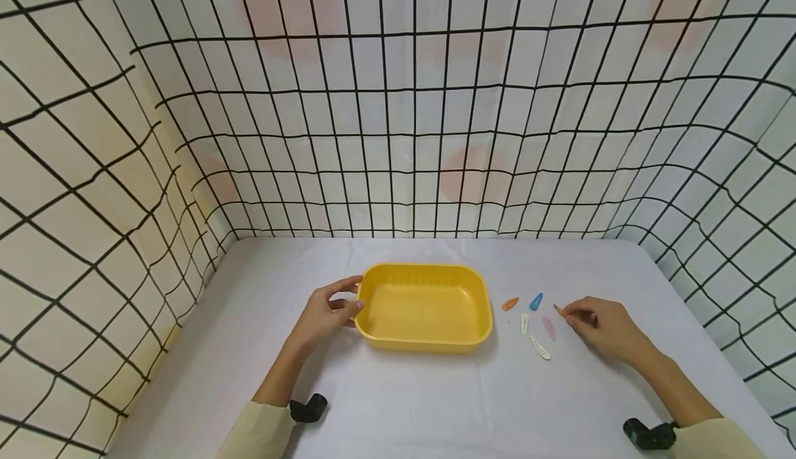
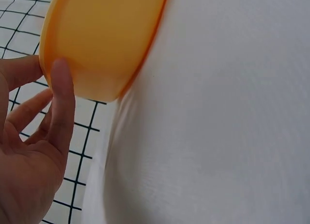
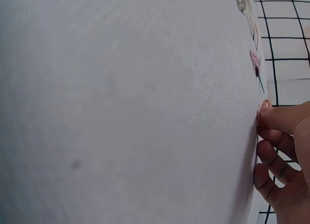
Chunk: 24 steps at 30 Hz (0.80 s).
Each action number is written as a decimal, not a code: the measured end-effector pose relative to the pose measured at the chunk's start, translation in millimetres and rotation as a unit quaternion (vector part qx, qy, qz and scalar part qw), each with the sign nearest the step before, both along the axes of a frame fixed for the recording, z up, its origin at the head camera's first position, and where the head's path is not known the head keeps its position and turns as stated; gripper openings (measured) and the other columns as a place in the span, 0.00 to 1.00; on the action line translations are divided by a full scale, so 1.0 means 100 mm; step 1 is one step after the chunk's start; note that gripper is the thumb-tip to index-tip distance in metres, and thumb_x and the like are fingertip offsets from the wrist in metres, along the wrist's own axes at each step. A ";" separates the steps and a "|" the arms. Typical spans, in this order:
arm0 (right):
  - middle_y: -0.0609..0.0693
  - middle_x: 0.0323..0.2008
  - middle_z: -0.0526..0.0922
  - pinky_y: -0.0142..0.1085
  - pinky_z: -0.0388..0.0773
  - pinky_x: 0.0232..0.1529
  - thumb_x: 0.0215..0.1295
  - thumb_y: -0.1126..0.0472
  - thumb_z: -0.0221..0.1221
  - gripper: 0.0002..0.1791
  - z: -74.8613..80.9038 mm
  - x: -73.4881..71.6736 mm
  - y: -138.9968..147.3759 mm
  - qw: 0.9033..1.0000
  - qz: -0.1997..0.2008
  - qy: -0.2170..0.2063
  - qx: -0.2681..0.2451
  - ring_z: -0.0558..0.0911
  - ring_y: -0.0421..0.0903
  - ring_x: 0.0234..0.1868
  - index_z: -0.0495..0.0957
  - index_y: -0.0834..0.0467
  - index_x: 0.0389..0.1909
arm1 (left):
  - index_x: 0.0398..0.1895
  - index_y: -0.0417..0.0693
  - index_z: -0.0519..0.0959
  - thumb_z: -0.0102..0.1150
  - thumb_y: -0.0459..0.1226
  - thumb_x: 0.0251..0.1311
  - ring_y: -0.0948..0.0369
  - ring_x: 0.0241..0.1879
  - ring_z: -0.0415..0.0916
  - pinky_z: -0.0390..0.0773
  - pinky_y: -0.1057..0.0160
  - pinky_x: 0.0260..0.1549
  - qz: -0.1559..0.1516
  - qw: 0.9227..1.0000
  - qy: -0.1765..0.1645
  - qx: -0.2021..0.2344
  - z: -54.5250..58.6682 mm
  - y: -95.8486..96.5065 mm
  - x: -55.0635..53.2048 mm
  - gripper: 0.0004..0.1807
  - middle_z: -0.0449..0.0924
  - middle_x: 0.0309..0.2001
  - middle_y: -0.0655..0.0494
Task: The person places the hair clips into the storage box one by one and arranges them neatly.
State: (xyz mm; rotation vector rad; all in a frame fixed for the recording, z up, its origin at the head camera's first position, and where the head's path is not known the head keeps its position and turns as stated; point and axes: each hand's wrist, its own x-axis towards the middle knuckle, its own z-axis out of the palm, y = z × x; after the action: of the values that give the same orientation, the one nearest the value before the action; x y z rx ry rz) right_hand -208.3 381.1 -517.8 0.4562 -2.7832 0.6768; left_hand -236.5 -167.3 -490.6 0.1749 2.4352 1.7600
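A shallow yellow plastic tray (image 1: 425, 345) stands on the white cloth. My left hand (image 1: 325, 312) pinches its left rim, thumb on the inner side and fingers outside, as the left wrist view of the tray (image 2: 104, 40) also shows. Right of the tray lie snap hair clips: an orange one (image 1: 510, 303), a blue one (image 1: 536, 301), a pink one (image 1: 548, 328) and two white ones (image 1: 525, 323). My right hand (image 1: 603, 325) pinches another orange hair clip (image 1: 558, 310) low at the cloth, beside the others; the fingertips cover part of it.
A white cloth (image 1: 398, 410) covers the tabletop. Black wire grid panels (image 1: 413, 134) rise along the back and both sides, with pale sheeting behind them. A black wrist camera (image 1: 309, 408) sits at the left cuff, another camera (image 1: 649, 435) at the right.
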 end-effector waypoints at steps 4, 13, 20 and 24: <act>0.40 0.29 0.81 0.28 0.74 0.28 0.62 0.65 0.69 0.06 0.02 0.00 -0.02 1.000 -0.017 -0.003 -0.002 0.71 0.31 0.30 0.86 0.55 0.39 | 0.67 0.58 0.78 0.71 0.36 0.61 0.52 0.40 0.86 0.91 0.57 0.34 0.005 0.999 -0.024 0.028 0.02 0.01 0.00 0.30 0.76 0.59 0.48; 0.42 0.29 0.82 0.27 0.77 0.29 0.61 0.64 0.70 0.02 0.11 -0.01 -0.13 0.998 -0.045 0.019 -0.041 0.73 0.30 0.29 0.86 0.54 0.33 | 0.68 0.57 0.78 0.73 0.35 0.60 0.54 0.37 0.86 0.90 0.58 0.34 0.007 0.998 -0.038 0.040 0.04 0.02 -0.01 0.31 0.76 0.59 0.48; 0.44 0.30 0.84 0.26 0.78 0.30 0.65 0.60 0.69 0.03 0.21 -0.05 -0.28 0.997 -0.054 -0.001 -0.059 0.74 0.29 0.30 0.88 0.54 0.37 | 0.68 0.56 0.78 0.73 0.35 0.60 0.54 0.37 0.86 0.90 0.59 0.34 0.008 0.999 -0.036 0.039 0.07 0.04 0.01 0.31 0.76 0.59 0.48; 0.45 0.31 0.86 0.27 0.79 0.30 0.65 0.60 0.69 0.04 0.23 -0.09 -0.37 0.996 -0.045 -0.008 -0.074 0.77 0.30 0.30 0.88 0.55 0.38 | 0.67 0.57 0.79 0.73 0.35 0.60 0.54 0.37 0.86 0.90 0.60 0.33 0.015 0.999 -0.036 0.038 0.04 0.03 0.01 0.30 0.77 0.59 0.49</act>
State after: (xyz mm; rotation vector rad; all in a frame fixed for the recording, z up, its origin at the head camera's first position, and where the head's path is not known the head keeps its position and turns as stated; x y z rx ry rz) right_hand -217.8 344.5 -495.3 0.2969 -2.7235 0.8615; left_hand -235.6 -164.3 -486.7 0.0817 2.3360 1.8392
